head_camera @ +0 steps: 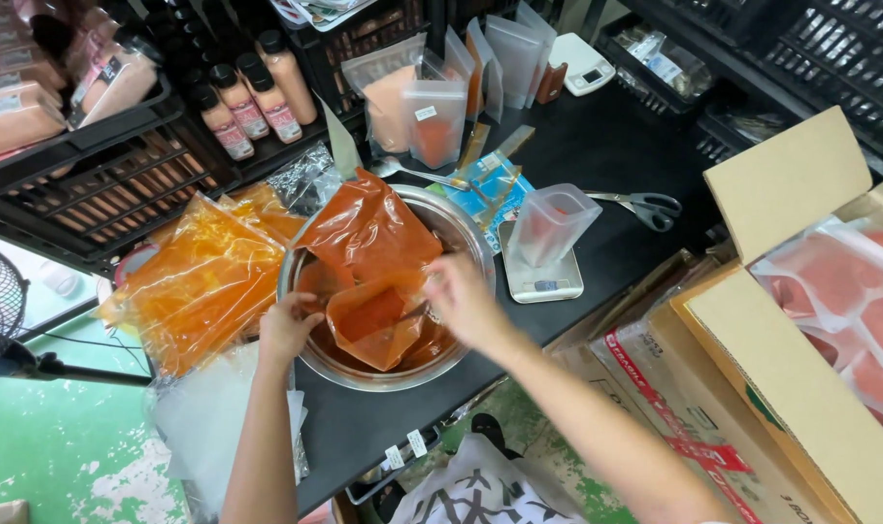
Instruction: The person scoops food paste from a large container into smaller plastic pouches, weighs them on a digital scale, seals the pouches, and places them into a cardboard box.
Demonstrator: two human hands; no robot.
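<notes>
Over a metal bowl (466,243) on the black table (597,155), the person's left hand (288,328) and right hand (464,299) pinch an orange-stained plastic bag (378,320); emptied bags (203,281) lie piled beside, reddish powder fills the bowl.

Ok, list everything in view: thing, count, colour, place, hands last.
metal bowl: one, silver, on the black table, front centre
plastic bags: at least two, clear with orange-red contents, in the bowl
flat bags: a pile, orange, left of the bowl
bottles: several, pinkish with black caps, in a black crate behind
standing pouches: several, clear, behind the bowl
scale: one, silver, right of the bowl
clear cup: one, on the scale
scissors: one pair, grey handles, right of the cup
cardboard box: one open, brown, far right
left hand: on the bowl's left rim
right hand: over the bowl, at a bag
</notes>
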